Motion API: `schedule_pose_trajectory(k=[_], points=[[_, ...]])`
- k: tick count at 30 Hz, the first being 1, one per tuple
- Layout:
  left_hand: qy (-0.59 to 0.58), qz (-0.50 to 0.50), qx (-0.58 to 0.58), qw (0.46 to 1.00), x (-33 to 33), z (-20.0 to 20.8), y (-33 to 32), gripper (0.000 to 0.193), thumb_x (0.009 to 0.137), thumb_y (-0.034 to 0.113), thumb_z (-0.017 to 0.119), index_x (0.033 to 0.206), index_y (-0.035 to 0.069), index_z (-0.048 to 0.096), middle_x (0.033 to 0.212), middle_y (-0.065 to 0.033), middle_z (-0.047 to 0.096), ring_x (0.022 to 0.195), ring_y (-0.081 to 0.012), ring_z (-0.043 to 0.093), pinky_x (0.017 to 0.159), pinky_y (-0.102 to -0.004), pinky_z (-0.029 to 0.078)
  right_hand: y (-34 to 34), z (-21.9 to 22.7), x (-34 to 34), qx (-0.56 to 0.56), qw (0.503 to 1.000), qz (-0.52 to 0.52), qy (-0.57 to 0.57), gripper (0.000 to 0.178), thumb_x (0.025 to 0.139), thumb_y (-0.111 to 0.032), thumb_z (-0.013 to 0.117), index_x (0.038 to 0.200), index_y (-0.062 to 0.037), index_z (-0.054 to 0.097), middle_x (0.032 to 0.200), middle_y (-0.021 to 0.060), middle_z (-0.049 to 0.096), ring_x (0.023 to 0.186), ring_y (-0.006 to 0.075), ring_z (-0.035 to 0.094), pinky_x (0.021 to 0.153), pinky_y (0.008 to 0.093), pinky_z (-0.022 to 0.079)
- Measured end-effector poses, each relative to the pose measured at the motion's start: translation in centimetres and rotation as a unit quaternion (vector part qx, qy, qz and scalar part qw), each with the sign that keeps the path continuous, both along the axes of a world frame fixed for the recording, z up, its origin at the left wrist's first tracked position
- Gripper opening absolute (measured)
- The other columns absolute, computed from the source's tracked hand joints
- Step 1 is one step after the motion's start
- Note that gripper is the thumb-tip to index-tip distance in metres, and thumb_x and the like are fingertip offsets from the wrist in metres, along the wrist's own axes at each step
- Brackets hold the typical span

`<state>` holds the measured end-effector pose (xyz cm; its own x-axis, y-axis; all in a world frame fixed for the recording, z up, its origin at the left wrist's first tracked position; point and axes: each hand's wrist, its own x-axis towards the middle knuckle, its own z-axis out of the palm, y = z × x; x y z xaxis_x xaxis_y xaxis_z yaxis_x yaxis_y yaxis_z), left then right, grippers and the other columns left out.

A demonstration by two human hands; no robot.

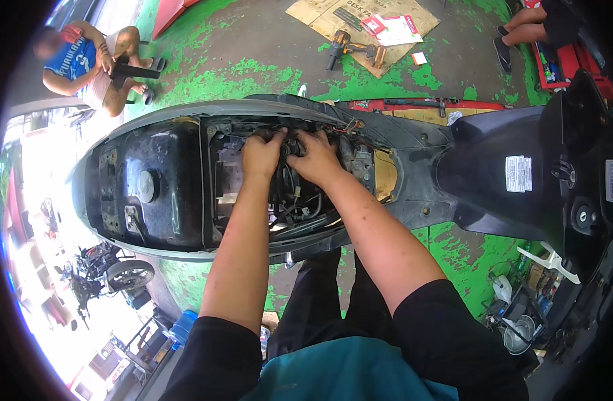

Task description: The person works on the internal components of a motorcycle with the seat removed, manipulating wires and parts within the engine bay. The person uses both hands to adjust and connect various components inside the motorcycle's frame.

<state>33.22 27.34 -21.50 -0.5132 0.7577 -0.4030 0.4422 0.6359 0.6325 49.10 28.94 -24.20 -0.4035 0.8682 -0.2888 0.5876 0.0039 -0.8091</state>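
A scooter (306, 107) with its seat off stands crosswise in front of me, and both my hands reach into its open middle bay. At the bay's far side my left hand (261, 152) has its fingers curled, thumb toward the right hand. Close beside it my right hand (314, 158) bends its fingers among dark parts and cables. What either hand grips is too dark and covered to make out. Black hoses (306, 224) and a pale connector (297, 192) lie nearer me in the bay. Left of the bay sits the black fuel tank (163, 180) with its round cap (146, 186).
Beyond the scooter, a cordless impact wrench (353, 48) lies partly on flattened cardboard (326, 17). A seated person (86, 63) is at far left; another person's legs (523, 33) show near a red tool cart (553, 70). A motorcycle (112, 271) stands behind left; clutter (520, 321) fills the near right.
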Motion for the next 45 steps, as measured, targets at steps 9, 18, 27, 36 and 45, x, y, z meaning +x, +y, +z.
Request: schedule_pose_trajectory(k=[9, 18, 27, 36, 45], points=[[0.012, -0.09, -0.019, 0.996, -0.3, 0.7, 0.9, 0.038, 0.088, 0.038, 0.073, 0.106, 0.006, 0.082, 0.099, -0.0213, 0.079, 0.097, -0.0369, 0.076, 0.086, -0.0444, 0.056, -0.4, 0.1, -0.1, 0.016, 1.0, -0.002, 0.0, 0.068, 0.077, -0.03, 0.076, 0.141, -0.0094, 0.062, 0.139, 0.014, 0.067, 0.136, 0.0366, 0.051, 0.114, 0.0621, 0.037], [-0.011, -0.122, -0.022, 0.992, -0.6, 1.4, 0.4, 0.039, 0.091, 0.037, 0.068, 0.11, 0.004, 0.078, 0.104, -0.0232, 0.077, 0.102, -0.0408, 0.074, 0.09, -0.0456, 0.055, -1.3, 0.7, -0.1, 0.038, 0.998, 0.016, -0.04, 0.066, 0.081, -0.025, 0.078, 0.142, -0.0082, 0.061, 0.144, 0.0118, 0.06, 0.14, 0.0351, 0.047, 0.113, 0.0657, 0.036], [0.05, -0.158, -0.013, 0.986, -0.1, 0.4, 0.2, 0.044, 0.095, 0.036, 0.059, 0.12, 0.004, 0.075, 0.12, -0.0277, 0.072, 0.119, -0.0447, 0.067, 0.103, -0.0483, 0.051, -1.3, 0.9, 0.1, 0.093, 0.994, 0.044, -0.048, 0.068, 0.082, -0.019, 0.078, 0.145, -0.0063, 0.057, 0.145, 0.0119, 0.058, 0.142, 0.0341, 0.045, 0.113, 0.066, 0.037], [0.027, -0.22, -0.065, 0.973, -2.3, -1.2, 1.6, 0.047, 0.093, 0.035, 0.056, 0.123, 0.003, 0.073, 0.126, -0.0286, 0.07, 0.122, -0.0457, 0.064, 0.106, -0.0473, 0.049, -0.3, -0.8, -0.7, -0.025, 0.999, 0.026, -0.01, 0.074, 0.079, -0.021, 0.08, 0.147, -0.0089, 0.054, 0.151, 0.0133, 0.056, 0.145, 0.0358, 0.043, 0.113, 0.0709, 0.03], [-0.021, -0.149, -0.018, 0.988, -1.6, -1.8, 0.2, 0.053, 0.095, 0.037, 0.052, 0.125, -0.002, 0.07, 0.129, -0.0308, 0.068, 0.125, -0.0463, 0.062, 0.107, -0.0465, 0.047, -0.5, -1.5, -0.7, -0.024, 1.0, -0.005, 0.004, 0.072, 0.077, -0.021, 0.079, 0.146, -0.022, 0.058, 0.144, 0.0143, 0.062, 0.143, 0.0368, 0.046, 0.115, 0.0695, 0.03]])
